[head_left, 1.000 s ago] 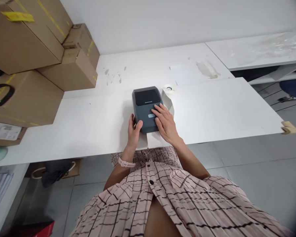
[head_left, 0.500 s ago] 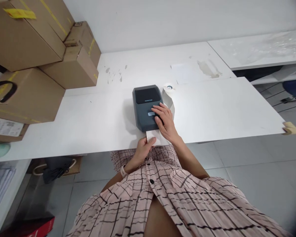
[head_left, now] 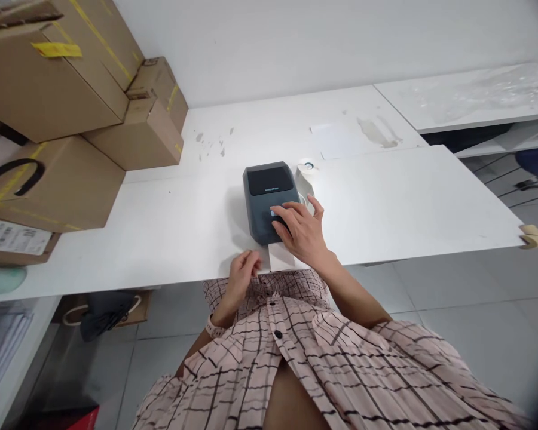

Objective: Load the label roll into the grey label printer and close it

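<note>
A dark blue-grey label printer sits near the front edge of the white table. From its front slot a strip of white label paper hangs out towards the table edge. My right hand is over the printer's lower right part, its fingers apart and the index fingertip at the light button. My left hand is just left of the paper, apart from it, its fingers curled together with nothing visible in them. Behind the printer's right side lies a paper roll, its strip partly hidden by the right hand.
Stacked cardboard boxes fill the table's left end. A flat white sheet lies towards the back, beside stains. Yellowish padding covers the right front corner. Clear plastic wrap lies on the far right surface.
My left hand has let go of the label paper and moved left. My right hand's fingers have shifted, with the index fingertip now at the printer's button. The view has tilted slightly.
</note>
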The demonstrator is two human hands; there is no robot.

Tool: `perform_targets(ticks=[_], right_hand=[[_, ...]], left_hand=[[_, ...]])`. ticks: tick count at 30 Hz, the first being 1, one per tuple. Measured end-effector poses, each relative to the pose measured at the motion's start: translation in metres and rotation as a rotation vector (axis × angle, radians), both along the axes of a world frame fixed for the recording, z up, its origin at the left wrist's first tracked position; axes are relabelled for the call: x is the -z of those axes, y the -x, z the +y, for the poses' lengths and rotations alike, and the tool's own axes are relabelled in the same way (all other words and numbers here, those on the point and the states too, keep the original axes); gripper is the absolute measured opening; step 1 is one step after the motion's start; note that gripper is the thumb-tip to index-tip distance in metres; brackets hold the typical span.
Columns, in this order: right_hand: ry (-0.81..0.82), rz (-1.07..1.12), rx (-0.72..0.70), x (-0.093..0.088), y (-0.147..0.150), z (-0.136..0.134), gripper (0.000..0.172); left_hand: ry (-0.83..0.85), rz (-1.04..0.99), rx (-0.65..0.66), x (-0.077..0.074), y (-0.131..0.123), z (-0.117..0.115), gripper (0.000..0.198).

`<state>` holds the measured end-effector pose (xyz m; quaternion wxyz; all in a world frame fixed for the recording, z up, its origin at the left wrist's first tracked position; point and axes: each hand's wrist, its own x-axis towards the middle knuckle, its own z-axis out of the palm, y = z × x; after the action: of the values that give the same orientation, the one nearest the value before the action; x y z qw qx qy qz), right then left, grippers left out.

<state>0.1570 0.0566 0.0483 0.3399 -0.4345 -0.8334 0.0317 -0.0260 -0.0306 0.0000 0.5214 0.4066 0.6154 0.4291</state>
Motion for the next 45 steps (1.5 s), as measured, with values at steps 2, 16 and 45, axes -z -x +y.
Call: perform_targets(ticks=[2,16,45], right_hand=[[-0.025,-0.018,-0.021,-0.002,0.002,0.003,0.027],[0.343,0.694,-0.03,0.006,-0.034,-0.011,0.06],[0.511,-0.627,-0.446,-0.025,0.029,0.132,0.031]], left_hand=[[-0.139,0.072,-0.198,-0.004,0.004,0.007,0.036],[-0.546,-0.009,-0.201,-0.043,-0.021,0.046,0.066],[-0.313,0.274,-0.209,-0.011,-0.005,0.133,0.081]])
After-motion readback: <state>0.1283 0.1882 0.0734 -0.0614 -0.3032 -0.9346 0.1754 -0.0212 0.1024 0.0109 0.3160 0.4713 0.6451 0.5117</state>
